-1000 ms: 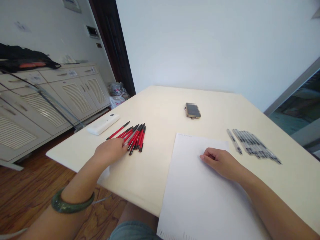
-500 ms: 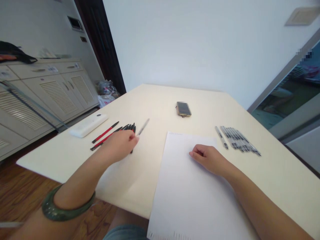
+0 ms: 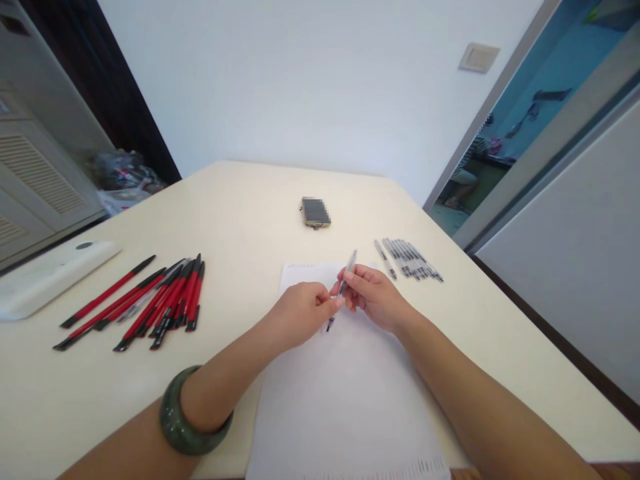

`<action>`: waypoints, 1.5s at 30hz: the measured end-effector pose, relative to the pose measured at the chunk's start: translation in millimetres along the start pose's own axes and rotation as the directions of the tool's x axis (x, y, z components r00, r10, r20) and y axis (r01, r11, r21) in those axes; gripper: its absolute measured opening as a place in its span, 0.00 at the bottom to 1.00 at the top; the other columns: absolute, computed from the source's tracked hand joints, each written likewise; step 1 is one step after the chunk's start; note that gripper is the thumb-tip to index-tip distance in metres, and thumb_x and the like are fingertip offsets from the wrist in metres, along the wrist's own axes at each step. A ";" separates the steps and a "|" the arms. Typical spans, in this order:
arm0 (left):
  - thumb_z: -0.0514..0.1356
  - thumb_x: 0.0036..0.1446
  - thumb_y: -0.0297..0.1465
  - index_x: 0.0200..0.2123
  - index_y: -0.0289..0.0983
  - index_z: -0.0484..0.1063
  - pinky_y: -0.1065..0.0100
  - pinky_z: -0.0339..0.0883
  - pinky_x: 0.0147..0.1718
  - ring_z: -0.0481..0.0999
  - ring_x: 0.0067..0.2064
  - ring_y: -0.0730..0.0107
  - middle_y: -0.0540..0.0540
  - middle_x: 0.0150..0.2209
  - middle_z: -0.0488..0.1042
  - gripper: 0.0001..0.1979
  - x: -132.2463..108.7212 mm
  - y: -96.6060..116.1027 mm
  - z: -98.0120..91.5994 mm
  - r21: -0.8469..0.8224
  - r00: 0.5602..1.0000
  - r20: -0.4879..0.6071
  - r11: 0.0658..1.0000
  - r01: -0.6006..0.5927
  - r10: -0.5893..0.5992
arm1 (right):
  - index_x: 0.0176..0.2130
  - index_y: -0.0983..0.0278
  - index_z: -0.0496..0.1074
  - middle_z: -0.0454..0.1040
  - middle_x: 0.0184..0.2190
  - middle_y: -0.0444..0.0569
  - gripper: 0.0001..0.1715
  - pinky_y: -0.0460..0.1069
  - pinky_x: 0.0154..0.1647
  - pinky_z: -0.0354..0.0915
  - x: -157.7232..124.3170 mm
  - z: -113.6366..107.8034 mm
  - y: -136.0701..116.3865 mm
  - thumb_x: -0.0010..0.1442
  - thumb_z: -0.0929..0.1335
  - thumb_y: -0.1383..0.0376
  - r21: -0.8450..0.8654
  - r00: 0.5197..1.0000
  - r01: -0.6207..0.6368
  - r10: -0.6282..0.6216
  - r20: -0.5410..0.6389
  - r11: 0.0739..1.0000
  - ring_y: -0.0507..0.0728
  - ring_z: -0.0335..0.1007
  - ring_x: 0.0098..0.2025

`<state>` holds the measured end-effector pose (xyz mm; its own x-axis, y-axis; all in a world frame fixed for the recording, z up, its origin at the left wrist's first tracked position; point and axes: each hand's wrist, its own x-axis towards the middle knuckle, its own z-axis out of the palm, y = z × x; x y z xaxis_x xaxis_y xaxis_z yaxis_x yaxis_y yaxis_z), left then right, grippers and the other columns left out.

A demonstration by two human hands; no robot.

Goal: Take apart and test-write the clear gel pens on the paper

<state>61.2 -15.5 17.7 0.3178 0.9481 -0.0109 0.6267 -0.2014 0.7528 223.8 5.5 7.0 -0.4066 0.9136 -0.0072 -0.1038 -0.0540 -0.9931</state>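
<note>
Both my hands meet over the white paper [image 3: 345,393], holding one clear pen [image 3: 353,260] that slants between them. My left hand [image 3: 306,310], with a green bangle on its wrist, pinches the pen's lower part. Higher on the barrel, the fingers of my right hand [image 3: 373,293] are closed around it. A pile of red and black pens [image 3: 173,297] lies on the left of the table, with a clear one among them. To the right of the paper lies a row of clear pens [image 3: 411,259]. Short strokes mark the paper's near edge.
A dark card-like object [image 3: 315,212] lies at the table's middle. On the far left is a white elongated case [image 3: 60,273]. Behind the table [image 3: 240,193] stands a wall with a switch [image 3: 479,58]. Through a doorway at right, part of a person [image 3: 463,177] shows.
My left hand has carried the clear pen from the pile rightward to over the paper. My right hand has risen from resting and now grips it too. The view has turned right.
</note>
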 end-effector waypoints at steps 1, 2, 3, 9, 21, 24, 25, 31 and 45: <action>0.52 0.49 0.43 0.22 0.36 0.66 0.73 0.48 0.18 0.58 0.19 0.76 0.53 0.17 0.62 0.16 -0.4 -1.5 -1.5 -0.077 0.999 -0.027 0.997 0.023 -0.025 | 0.33 0.66 0.64 0.69 0.25 0.46 0.13 0.43 0.19 0.54 -1.5 0.6 -1.7 0.54 0.62 0.58 0.032 0.999 -0.030 0.028 0.039 0.999 0.46 0.58 0.18; 0.52 0.49 0.43 0.25 0.36 0.67 0.73 0.48 0.18 0.58 0.20 0.77 0.53 0.18 0.61 0.16 -0.9 -2.6 -3.4 -0.173 0.998 -0.045 0.984 0.040 -0.048 | 0.34 0.67 0.64 0.69 0.24 0.45 0.13 0.43 0.18 0.53 -3.6 1.5 -3.5 0.55 0.61 0.59 0.052 0.994 -0.064 0.059 0.090 0.997 0.45 0.57 0.17; 0.52 0.49 0.43 0.27 0.36 0.67 0.73 0.50 0.18 0.58 0.20 0.77 0.53 0.19 0.61 0.15 -1.6 -3.4 -5.5 -0.288 0.997 -0.047 0.956 0.049 -0.065 | 0.35 0.67 0.65 0.68 0.23 0.45 0.13 0.42 0.17 0.51 -6.0 2.8 -5.2 0.55 0.61 0.59 0.061 0.985 -0.099 0.089 0.150 0.993 0.45 0.56 0.16; 0.51 0.53 0.40 0.40 0.35 0.67 0.71 0.57 0.25 0.61 0.23 0.77 0.52 0.20 0.63 0.17 -4.9 -2.9 -9.8 -0.863 0.994 0.108 0.496 0.096 -0.005 | 0.36 0.68 0.66 0.68 0.20 0.44 0.16 0.41 0.15 0.50 -17.4 17.5 -6.8 0.57 0.59 0.59 0.064 0.905 -0.209 0.168 0.391 0.976 0.44 0.52 0.14; 0.53 0.53 0.36 0.31 0.35 0.67 0.72 0.58 0.22 0.62 0.19 0.78 0.54 0.16 0.60 0.10 -6.0 -2.8 -5.3 -0.939 0.989 0.143 0.320 0.127 0.024 | 0.37 0.69 0.65 0.68 0.22 0.45 0.15 0.41 0.14 0.46 -17.1 25.7 0.3 0.58 0.58 0.60 0.175 0.924 -0.197 0.123 0.363 0.965 0.43 0.48 0.14; 0.54 0.53 0.36 0.31 0.35 0.67 0.73 0.57 0.22 0.62 0.20 0.79 0.53 0.18 0.61 0.10 -4.8 -4.2 -5.5 -0.937 0.995 0.098 0.337 0.096 -0.012 | 0.38 0.69 0.66 0.69 0.23 0.46 0.14 0.41 0.13 0.45 -17.5 26.0 0.0 0.58 0.59 0.61 0.151 0.921 -0.214 0.147 0.360 0.965 0.43 0.49 0.13; 0.54 0.52 0.36 0.31 0.35 0.67 0.73 0.57 0.22 0.61 0.20 0.79 0.53 0.19 0.62 0.10 -4.1 -5.1 -5.6 -0.936 0.996 0.085 0.340 0.087 -0.023 | 0.38 0.68 0.66 0.70 0.23 0.46 0.14 0.41 0.13 0.45 -17.4 25.9 -0.3 0.58 0.59 0.61 0.135 0.919 -0.224 0.163 0.359 0.965 0.43 0.49 0.13; 0.56 0.50 0.37 0.30 0.34 0.69 0.74 0.54 0.21 0.60 0.22 0.81 0.50 0.25 0.66 0.11 0.0 -9.2 -5.4 -0.913 0.995 0.008 0.404 0.048 -0.100 | 0.33 0.69 0.66 0.70 0.21 0.45 0.16 0.42 0.14 0.43 -16.3 24.3 -1.8 0.56 0.60 0.58 0.005 0.933 -0.202 0.191 0.304 0.979 0.43 0.46 0.14; 0.55 0.50 0.39 0.30 0.34 0.70 0.74 0.54 0.22 0.62 0.24 0.79 0.50 0.24 0.67 0.13 -2.6 -7.8 -4.4 -0.858 0.995 0.002 0.511 0.053 -0.100 | 0.26 0.68 0.63 0.71 0.22 0.47 0.15 0.43 0.15 0.41 -18.1 24.0 0.2 0.53 0.64 0.57 -0.079 0.928 -0.169 0.186 0.322 0.982 0.43 0.45 0.15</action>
<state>52.3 -15.2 14.7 0.2551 0.9629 -0.0875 -0.2728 0.1585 0.9489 209.3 -20.7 9.7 -0.6894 0.7080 -0.1533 0.0387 -0.1752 -0.9838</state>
